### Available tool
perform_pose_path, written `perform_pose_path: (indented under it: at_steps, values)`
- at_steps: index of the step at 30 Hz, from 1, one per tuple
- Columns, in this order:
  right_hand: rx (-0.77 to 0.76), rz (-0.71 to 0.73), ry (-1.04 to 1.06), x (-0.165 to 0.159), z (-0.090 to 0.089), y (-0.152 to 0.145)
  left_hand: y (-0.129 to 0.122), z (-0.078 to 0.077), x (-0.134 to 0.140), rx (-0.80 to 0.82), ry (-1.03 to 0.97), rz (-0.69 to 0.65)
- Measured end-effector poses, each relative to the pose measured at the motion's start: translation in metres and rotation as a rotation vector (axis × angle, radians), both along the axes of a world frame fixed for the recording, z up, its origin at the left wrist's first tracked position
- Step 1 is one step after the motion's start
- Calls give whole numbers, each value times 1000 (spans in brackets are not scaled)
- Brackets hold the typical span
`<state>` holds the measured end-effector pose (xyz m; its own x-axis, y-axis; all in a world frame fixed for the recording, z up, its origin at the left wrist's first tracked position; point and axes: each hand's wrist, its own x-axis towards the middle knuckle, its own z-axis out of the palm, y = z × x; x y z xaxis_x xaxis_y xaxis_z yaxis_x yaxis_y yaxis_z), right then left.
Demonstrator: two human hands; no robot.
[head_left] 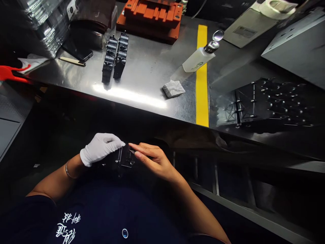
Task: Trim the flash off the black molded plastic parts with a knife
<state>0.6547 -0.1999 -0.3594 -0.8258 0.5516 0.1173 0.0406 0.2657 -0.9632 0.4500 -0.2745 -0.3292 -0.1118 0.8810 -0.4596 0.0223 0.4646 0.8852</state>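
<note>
My left hand (103, 148), in a white glove, pinches a black part with shiny edges (126, 159) at its upper end, in front of my dark shirt. Much of that part blends into the dark background, so its full shape is hard to make out. On the other side of it is my bare right hand (154, 159), thumb and forefinger brought close together. A small, thin pointed blade (132, 151) shows at the thumb tip, lying against or very near the black part. The rest of the blade is hidden by the fingers.
Beyond my hands runs a metal bench (144, 71). On it are two black moulded parts (115, 56), an orange fixture (149, 20), a white bottle (198, 59), a folded white wipe (174, 88), a cutter-like tool (72, 61) and yellow tape (202, 98). Metal racking (241, 106) stands right.
</note>
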Motion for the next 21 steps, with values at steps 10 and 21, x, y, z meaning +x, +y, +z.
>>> perform_pose_path:
  at_steps: [10,21]
  values:
    - [-67,-1,-5,0,-2,0,-1,0,1,-10,-6,1]
    - [-263,-94,-89,-4,4,-1,-4,0,3,24,-1,-22]
